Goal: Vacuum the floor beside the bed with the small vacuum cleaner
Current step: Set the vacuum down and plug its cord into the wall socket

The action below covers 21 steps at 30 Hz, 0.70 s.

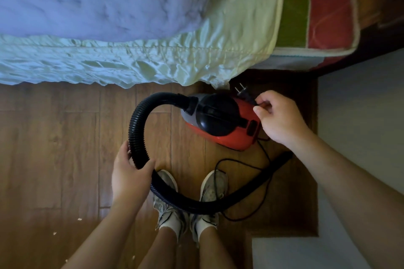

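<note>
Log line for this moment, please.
stage: setup, unplugged | left hand: grips hose | right hand: pinches plug | vacuum cleaner: on floor beside bed | crumbs: uncollected

Vacuum cleaner (220, 120): glossy red and black plastic shell, grey matt front. Hose (140, 124): black ribbed plastic, dull sheen. Plug (242, 93): two bare metal prongs, black plastic body. Cord (265, 153): thin, black, matt. Floor (54, 148): brown wood-grain planks, smooth, low sheen. Bed cover (131, 63): pale, satiny, wrinkled cloth. Shoes (213, 188): grey fabric.

Open floor (54, 148) leftward (hose (140, 129), cord (265, 155) underfoot)
</note>
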### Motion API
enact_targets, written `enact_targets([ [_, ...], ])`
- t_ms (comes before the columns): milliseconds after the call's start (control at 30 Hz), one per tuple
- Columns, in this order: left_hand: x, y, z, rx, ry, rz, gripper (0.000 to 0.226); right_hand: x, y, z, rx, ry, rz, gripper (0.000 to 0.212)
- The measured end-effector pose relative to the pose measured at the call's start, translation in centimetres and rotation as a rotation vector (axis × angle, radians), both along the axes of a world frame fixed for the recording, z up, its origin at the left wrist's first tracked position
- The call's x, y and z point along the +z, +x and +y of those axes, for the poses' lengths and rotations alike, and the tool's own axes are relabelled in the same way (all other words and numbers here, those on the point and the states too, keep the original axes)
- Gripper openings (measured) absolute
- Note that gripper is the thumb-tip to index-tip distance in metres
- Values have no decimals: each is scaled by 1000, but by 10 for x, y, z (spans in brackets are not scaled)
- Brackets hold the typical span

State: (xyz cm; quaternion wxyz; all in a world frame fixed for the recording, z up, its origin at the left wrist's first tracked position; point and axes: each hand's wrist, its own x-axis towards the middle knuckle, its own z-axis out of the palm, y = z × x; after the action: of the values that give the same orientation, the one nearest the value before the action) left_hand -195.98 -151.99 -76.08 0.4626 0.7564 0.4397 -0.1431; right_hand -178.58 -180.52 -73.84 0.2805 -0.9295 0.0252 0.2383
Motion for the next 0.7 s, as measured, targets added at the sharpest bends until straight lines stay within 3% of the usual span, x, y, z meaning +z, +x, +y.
enact_targets([
  [300,33,26,-32,-207,163,-20,76,51,2,-36,-227,68,-32,10],
  [467,52,47,-61,-294,137,-19,75,81,1,-59,-350,134,-55,7],
  [600,66,63,-91,-381,77,-22,77,110,5,-73,-512,290,-93,22],
  [700,79,76,-121,-481,-3,-62,75,132,6,-82,-588,369,-104,21],
])
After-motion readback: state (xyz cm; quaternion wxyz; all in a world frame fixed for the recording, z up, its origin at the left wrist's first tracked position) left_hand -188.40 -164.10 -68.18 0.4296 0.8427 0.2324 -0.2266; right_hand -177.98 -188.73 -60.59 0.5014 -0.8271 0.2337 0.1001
